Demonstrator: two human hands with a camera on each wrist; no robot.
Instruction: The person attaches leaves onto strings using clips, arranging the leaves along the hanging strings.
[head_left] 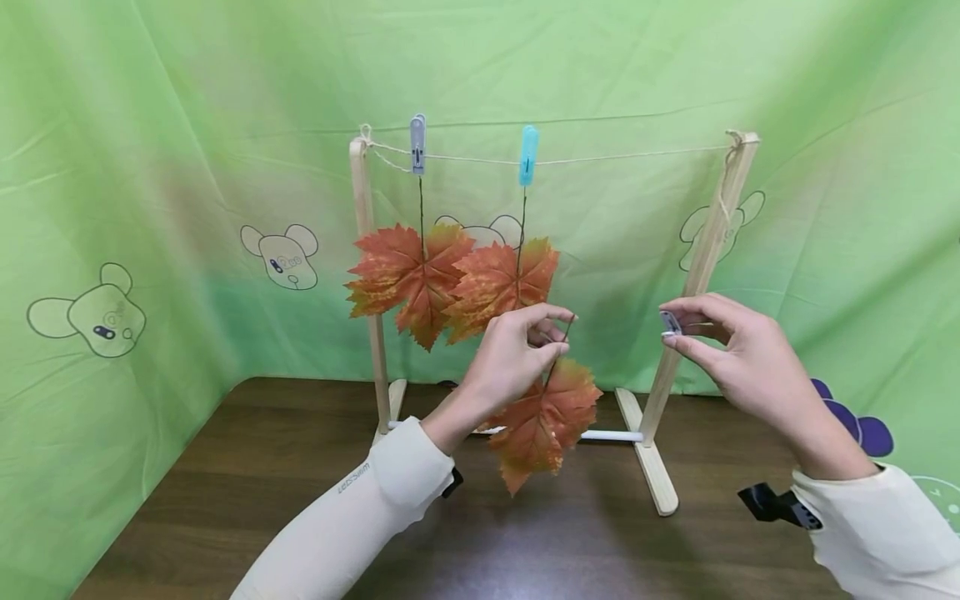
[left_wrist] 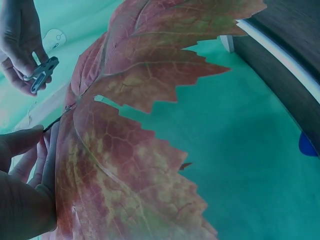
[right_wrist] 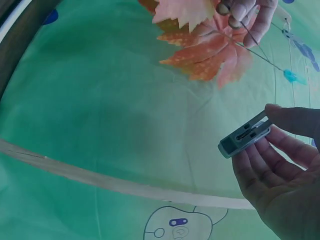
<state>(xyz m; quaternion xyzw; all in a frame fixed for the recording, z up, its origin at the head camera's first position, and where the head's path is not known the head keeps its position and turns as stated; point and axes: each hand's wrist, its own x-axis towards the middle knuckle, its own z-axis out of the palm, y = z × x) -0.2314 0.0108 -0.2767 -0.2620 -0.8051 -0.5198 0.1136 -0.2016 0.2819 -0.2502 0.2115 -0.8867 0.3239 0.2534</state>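
Note:
My left hand (head_left: 517, 350) pinches the thin stem of an orange artificial maple leaf (head_left: 543, 417), which hangs below the fingers. The same leaf (left_wrist: 120, 165) fills much of the left wrist view. To the right, in front of the rack's right post, my right hand (head_left: 738, 350) pinches a grey clothespin (head_left: 670, 323) between thumb and fingers. The right wrist view shows this clothespin (right_wrist: 245, 135) from close by. Two more maple leaves hang by their stems from a string (head_left: 600, 158), one under a grey clothespin (head_left: 417, 146), the other under a blue clothespin (head_left: 528, 156).
The string spans a wooden rack with a left post (head_left: 363, 192) and a right post (head_left: 705, 267). A white crossbar (head_left: 611, 436) joins its feet low down. The rack stands on a dark wooden table (head_left: 247, 483) before a green curtain (head_left: 187, 125).

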